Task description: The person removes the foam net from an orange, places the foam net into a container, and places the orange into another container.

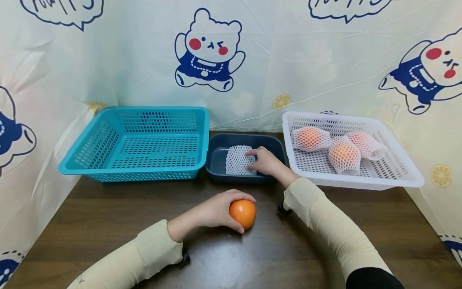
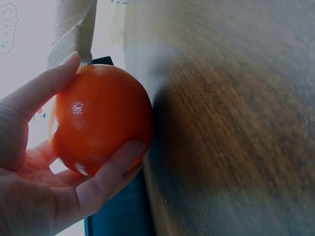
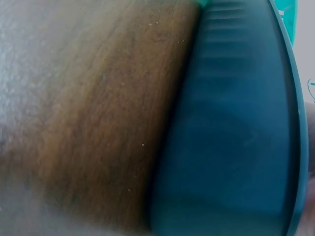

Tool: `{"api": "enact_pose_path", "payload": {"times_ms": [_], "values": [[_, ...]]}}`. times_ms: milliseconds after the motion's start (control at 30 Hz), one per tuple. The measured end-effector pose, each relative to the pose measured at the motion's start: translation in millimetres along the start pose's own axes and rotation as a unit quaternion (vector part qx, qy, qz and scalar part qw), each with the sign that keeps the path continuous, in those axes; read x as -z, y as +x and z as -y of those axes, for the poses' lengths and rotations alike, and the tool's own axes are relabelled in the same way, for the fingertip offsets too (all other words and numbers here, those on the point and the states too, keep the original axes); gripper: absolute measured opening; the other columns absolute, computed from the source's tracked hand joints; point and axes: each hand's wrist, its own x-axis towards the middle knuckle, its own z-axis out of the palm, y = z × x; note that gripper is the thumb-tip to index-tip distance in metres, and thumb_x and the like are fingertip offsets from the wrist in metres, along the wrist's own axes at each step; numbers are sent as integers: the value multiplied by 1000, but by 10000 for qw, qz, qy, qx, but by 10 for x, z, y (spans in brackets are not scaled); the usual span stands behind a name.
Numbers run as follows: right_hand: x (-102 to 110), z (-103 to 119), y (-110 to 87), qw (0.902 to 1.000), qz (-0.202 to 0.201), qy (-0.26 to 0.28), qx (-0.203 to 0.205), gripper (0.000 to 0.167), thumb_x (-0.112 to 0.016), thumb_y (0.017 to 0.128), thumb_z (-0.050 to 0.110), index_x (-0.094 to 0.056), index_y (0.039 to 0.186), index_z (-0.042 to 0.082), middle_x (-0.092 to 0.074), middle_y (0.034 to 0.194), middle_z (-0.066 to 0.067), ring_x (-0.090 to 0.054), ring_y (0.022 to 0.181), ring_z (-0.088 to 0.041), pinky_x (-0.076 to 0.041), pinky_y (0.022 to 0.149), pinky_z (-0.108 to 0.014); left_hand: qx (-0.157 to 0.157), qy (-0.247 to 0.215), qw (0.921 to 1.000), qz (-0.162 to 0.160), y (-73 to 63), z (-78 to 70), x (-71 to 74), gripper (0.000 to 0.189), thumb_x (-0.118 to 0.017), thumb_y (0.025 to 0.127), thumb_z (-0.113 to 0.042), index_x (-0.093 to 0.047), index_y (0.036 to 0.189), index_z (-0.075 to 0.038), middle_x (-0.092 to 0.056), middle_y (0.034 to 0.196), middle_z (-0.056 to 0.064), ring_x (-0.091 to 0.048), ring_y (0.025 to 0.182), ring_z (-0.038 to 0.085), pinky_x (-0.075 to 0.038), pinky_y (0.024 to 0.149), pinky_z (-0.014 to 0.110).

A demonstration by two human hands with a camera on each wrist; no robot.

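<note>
My left hand [image 1: 220,208] grips a glossy orange [image 1: 244,214] on the dark table, thumb on the near side and fingers round the far side. The left wrist view shows the orange [image 2: 103,118] between thumb and fingers, close to the table surface. My right hand [image 1: 267,161] reaches into a dark blue tray [image 1: 213,160]. Its thumb and forefinger are spread apart over the right part of a white foam net sleeve [image 1: 236,160] lying there. In the right wrist view the tray's outer wall [image 3: 226,137] hides most of that hand.
A turquoise basket [image 1: 133,175] stands left of the tray. On the right, a white basket [image 1: 361,182] holds several fruits [image 1: 344,151] in foam nets. Printed cloth [image 1: 260,80] hangs behind and at both sides of the wooden table [image 1: 119,208].
</note>
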Motion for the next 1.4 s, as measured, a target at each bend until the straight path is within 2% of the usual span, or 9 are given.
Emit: {"api": "enact_pose_path", "payload": {"times_ms": [267,700,933,1100,1400], "values": [[55,-6,-49,9989,-168,201,395,45,-73,96,16,-63,138,5,-50,142,-24,-61,109,-34,-55,92,-44,-39,-231,9995,-215,-38,-1,32,66,-88,81,-24,-60,140,-20,-53,139,9,-54,113,25,-49,94,46],[117,110,-182,9964,-26,270,802,42,-71,98,17,-64,137,4,-60,139,-17,-64,110,-30,-58,87,-39,-240,-211,9954,-900,-65,-96,118,67,-85,85,-30,-57,144,-20,-54,140,8,-53,116,27,-52,92,45],[150,166,-232,9932,92,527,1038,43,-70,99,18,-63,139,3,-61,140,-15,-66,108,-28,-59,84,-36,-137,10,9922,-1242,-175,-164,332,68,-86,84,-29,-56,145,-18,-56,136,9,-55,113,29,-54,88,44],[167,188,-245,9900,65,787,1166,42,-69,99,17,-63,139,3,-61,141,-13,-66,111,-29,-58,89,-39,-73,14,9904,-1378,-271,-179,490,68,-86,84,-28,-56,145,-17,-56,136,10,-53,115,31,-55,86,44],[139,261,-255,9831,124,1137,1427,43,-69,100,17,-62,140,5,-64,137,-14,-65,113,-32,-57,89,-39,12,-130,9873,-1582,-381,-145,637,67,-84,86,-28,-55,146,-18,-55,135,10,-52,116,34,-55,84,44]]}}
